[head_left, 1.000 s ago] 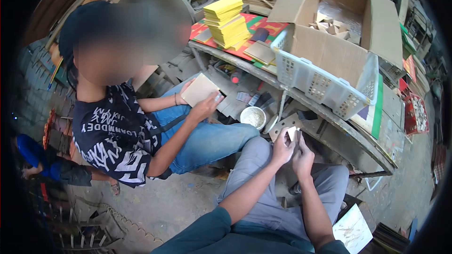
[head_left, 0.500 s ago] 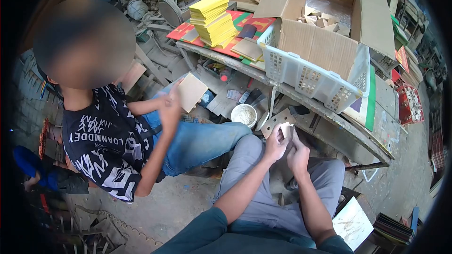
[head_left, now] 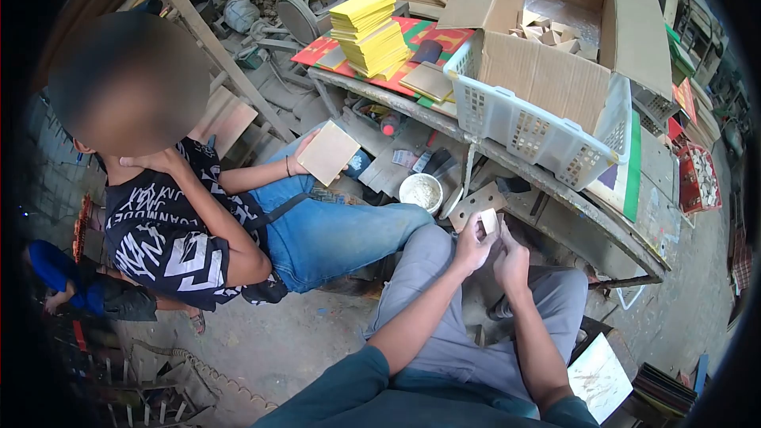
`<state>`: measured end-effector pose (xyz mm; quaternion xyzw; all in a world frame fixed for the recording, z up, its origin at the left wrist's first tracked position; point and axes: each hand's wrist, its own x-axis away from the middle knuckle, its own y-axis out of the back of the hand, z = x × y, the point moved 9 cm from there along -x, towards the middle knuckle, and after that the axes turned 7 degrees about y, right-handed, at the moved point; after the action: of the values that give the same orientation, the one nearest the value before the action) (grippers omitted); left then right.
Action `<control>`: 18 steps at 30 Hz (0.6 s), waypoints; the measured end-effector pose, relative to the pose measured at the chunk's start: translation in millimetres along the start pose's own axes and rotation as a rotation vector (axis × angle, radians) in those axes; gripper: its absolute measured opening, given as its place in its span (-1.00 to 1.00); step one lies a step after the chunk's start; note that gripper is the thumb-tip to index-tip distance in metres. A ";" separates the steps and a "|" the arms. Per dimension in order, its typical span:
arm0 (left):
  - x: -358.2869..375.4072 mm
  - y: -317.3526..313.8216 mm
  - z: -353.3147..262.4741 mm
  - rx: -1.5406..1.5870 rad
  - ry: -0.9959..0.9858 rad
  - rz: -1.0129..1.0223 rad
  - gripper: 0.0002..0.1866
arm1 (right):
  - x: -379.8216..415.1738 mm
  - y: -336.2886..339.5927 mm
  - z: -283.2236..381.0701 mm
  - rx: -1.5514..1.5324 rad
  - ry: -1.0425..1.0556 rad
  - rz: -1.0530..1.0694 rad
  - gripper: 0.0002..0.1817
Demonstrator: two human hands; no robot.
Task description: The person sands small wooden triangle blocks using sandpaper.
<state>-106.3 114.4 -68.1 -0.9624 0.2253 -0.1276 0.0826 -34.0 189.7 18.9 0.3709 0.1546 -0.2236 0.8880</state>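
My left hand (head_left: 472, 250) is closed around a small pale wooden block (head_left: 489, 221), its end face showing above the fingers. Beside it, my right hand (head_left: 512, 264) has its fingers pressed together close to the block's right side. A thin dark edge shows at its fingertips, too small to name. Both hands are above my lap. Behind them lies a board with holes (head_left: 478, 204), and a white bucket of pale material (head_left: 421, 192) stands to the left.
A co-worker (head_left: 182, 222) sits at the left, holding a flat wooden panel (head_left: 330, 152). On the bench are stacked yellow pieces (head_left: 371, 38) and a white plastic basket (head_left: 529, 133) bearing a cardboard box (head_left: 547, 71) of wooden blocks. A white sheet (head_left: 599, 379) lies at lower right.
The co-worker's one hand has left the panel and risen toward the neck. My hands stay together at the block; the dark piece beside it shows less now. The view has shifted slightly.
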 end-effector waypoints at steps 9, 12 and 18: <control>-5.2 0.6 7.4 0.047 0.013 0.015 -0.46 | -0.3 -3.6 -6.1 -0.084 -0.151 0.073 -0.39; -5.1 -4.9 1.0 0.075 -0.002 0.083 -0.46 | 1.3 -0.1 -18.2 -0.081 -0.148 0.031 -0.43; -3.8 -3.0 5.4 0.031 0.021 -0.005 -0.49 | -1.0 -3.8 -27.5 -0.100 -0.256 0.046 -0.46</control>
<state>-106.8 119.4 -73.4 -0.9601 0.2218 -0.1413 0.0949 -39.8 207.6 -1.5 0.2983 0.0425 -0.2405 0.9227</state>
